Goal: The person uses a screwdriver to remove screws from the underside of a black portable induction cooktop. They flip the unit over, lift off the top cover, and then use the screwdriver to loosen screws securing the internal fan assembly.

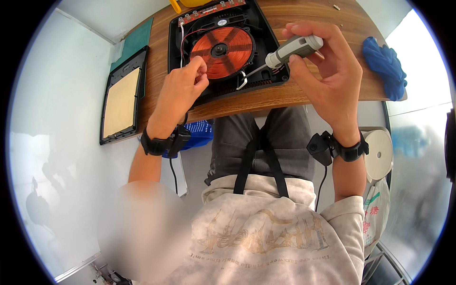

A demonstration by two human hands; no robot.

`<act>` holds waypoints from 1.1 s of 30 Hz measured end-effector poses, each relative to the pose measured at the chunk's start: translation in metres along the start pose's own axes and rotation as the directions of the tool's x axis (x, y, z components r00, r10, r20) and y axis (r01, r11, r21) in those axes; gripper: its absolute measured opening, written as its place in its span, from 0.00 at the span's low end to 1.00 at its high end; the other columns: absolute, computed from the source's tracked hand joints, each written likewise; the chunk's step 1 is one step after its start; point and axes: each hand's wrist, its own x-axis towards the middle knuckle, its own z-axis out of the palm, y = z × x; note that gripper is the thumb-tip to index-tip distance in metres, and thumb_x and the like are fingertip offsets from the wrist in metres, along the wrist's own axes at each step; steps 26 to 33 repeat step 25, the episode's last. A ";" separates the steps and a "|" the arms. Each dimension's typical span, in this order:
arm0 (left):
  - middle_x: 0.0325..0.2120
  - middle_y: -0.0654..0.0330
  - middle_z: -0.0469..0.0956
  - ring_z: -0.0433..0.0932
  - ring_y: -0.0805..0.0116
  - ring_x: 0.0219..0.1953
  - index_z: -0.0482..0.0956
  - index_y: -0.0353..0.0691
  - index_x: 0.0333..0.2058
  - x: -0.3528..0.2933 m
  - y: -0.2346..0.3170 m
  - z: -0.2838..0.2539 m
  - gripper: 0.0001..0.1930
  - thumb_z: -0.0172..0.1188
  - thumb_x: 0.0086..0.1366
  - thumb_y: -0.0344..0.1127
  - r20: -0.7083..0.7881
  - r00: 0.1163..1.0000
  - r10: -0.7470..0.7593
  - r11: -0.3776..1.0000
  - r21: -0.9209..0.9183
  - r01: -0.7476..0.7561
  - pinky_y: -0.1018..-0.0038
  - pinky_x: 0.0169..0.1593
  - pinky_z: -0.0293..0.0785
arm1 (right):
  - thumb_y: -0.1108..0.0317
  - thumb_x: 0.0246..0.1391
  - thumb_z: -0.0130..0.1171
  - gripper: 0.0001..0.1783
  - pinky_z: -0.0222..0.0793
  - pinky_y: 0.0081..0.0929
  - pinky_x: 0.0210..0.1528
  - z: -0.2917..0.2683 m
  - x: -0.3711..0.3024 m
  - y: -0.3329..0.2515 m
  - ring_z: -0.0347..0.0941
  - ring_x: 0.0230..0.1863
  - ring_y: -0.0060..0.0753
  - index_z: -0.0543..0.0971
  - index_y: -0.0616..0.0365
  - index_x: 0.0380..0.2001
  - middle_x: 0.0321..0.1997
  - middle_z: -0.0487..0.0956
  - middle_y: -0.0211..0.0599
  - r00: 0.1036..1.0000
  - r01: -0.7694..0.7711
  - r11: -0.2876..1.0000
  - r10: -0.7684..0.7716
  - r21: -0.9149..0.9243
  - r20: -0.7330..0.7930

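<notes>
An opened induction cooker [280,71] lies on the wooden table, its round copper coil [239,59] exposed inside the black housing. My right hand [330,71] grips a grey-and-white screwdriver [295,49] by its handle. Its thin shaft slants down to the left, with the tip by a white wire or connector [242,84] at the coil's near right edge; contact cannot be made out. My left hand [183,88] is at the coil's near left edge with fingers curled together. Whatever lies between those fingertips is hidden.
A black-framed panel with a yellowish inside [121,104] rests at the table's left edge, beside a green mat [135,45]. A blue cloth [385,69] lies at the right edge. Something yellow [192,3] sits at the back. Cables hang from both wrist straps.
</notes>
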 end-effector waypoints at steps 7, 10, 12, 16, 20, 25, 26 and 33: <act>0.34 0.55 0.84 0.82 0.59 0.34 0.82 0.35 0.39 -0.005 -0.005 -0.013 0.06 0.63 0.65 0.29 0.064 0.993 0.096 0.995 -0.032 -0.094 0.70 0.40 0.78 | 0.87 0.53 0.57 0.22 0.74 0.31 0.61 0.000 -0.001 0.001 0.77 0.56 0.31 0.76 0.64 0.53 0.55 0.80 0.43 1.000 0.000 1.000 0.000 0.004 -0.008; 0.36 0.55 0.84 0.82 0.58 0.35 0.83 0.34 0.39 -0.007 -0.001 -0.016 0.06 0.64 0.64 0.27 0.058 0.986 0.156 0.988 -0.030 -0.154 0.69 0.41 0.78 | 0.88 0.53 0.57 0.22 0.75 0.31 0.61 0.000 -0.001 0.002 0.77 0.57 0.32 0.76 0.64 0.53 0.55 0.80 0.43 1.000 -0.009 1.000 0.009 0.015 -0.003; 0.36 0.55 0.84 0.82 0.56 0.35 0.83 0.34 0.39 -0.005 -0.008 -0.015 0.06 0.64 0.64 0.27 0.055 0.974 0.219 0.976 -0.011 -0.219 0.69 0.41 0.78 | 0.88 0.53 0.57 0.22 0.75 0.32 0.61 0.001 -0.002 0.003 0.77 0.57 0.32 0.76 0.64 0.53 0.55 0.80 0.44 1.000 -0.020 1.000 0.020 0.022 0.009; 0.36 0.54 0.83 0.82 0.52 0.36 0.82 0.34 0.38 -0.005 -0.011 -0.013 0.06 0.64 0.63 0.26 0.049 0.962 0.270 0.961 0.045 -0.272 0.67 0.42 0.78 | 0.88 0.53 0.57 0.22 0.75 0.32 0.61 0.002 -0.002 0.003 0.77 0.57 0.33 0.76 0.64 0.53 0.55 0.80 0.44 1.000 -0.006 1.000 0.006 0.028 0.007; 0.35 0.53 0.81 0.81 0.52 0.37 0.80 0.34 0.38 -0.005 -0.004 -0.014 0.06 0.64 0.62 0.27 0.076 0.975 0.209 0.973 0.086 -0.215 0.64 0.43 0.76 | 0.88 0.53 0.57 0.22 0.75 0.32 0.61 0.002 -0.003 0.002 0.77 0.57 0.33 0.75 0.64 0.53 0.55 0.80 0.44 1.000 0.004 1.000 -0.004 0.018 0.001; 0.35 0.52 0.81 0.81 0.50 0.37 0.80 0.35 0.37 -0.001 -0.009 -0.011 0.08 0.67 0.61 0.31 0.091 0.982 0.163 0.977 0.124 -0.173 0.62 0.44 0.76 | 0.87 0.54 0.57 0.22 0.75 0.32 0.62 0.002 -0.003 0.003 0.77 0.57 0.34 0.75 0.64 0.53 0.56 0.79 0.45 1.000 -0.005 1.000 0.005 0.022 0.000; 0.35 0.52 0.81 0.81 0.50 0.37 0.80 0.35 0.37 -0.001 -0.009 -0.011 0.08 0.67 0.61 0.31 0.091 0.982 0.163 0.977 0.124 -0.173 0.62 0.44 0.76 | 0.87 0.54 0.57 0.22 0.75 0.32 0.62 0.002 -0.003 0.003 0.77 0.57 0.34 0.75 0.64 0.53 0.56 0.79 0.45 1.000 -0.005 1.000 0.005 0.022 0.000; 0.35 0.52 0.81 0.81 0.50 0.37 0.80 0.35 0.37 -0.001 -0.009 -0.011 0.08 0.67 0.61 0.31 0.091 0.982 0.163 0.977 0.124 -0.173 0.62 0.44 0.76 | 0.87 0.54 0.57 0.22 0.75 0.32 0.62 0.002 -0.003 0.003 0.77 0.57 0.34 0.75 0.64 0.53 0.56 0.79 0.45 1.000 -0.005 1.000 0.005 0.022 0.000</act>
